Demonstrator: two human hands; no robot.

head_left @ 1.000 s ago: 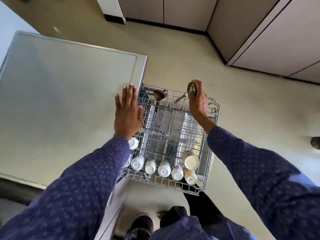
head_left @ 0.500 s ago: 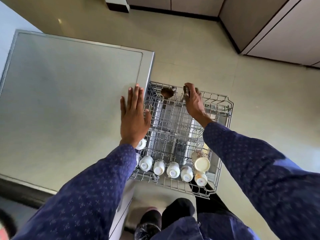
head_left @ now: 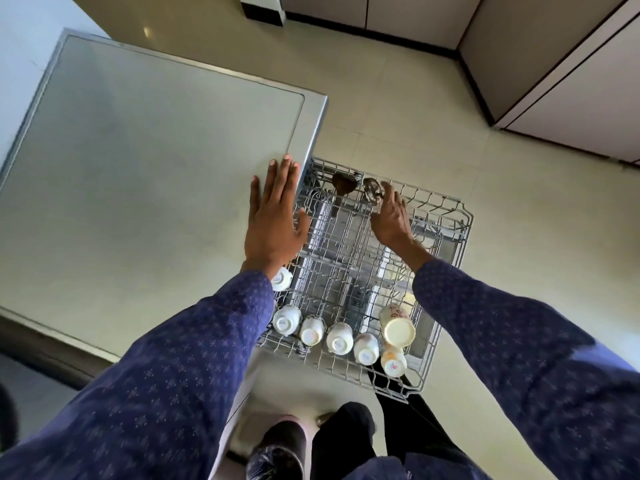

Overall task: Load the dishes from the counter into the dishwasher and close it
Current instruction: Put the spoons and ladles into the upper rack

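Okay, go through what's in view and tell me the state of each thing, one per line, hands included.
Dishwasher rack: pulled out, partly loaded.
Small white cups: upside down in a row along the rack's near edge.
Tall cup: lying tilted, base toward the camera.
Metal spoon: in the rack's far end, right fingertips at it.
Dark ladle: in the rack's far end.
Left hand: flat on the counter edge.
Right hand: lowered into the rack; grip unclear.
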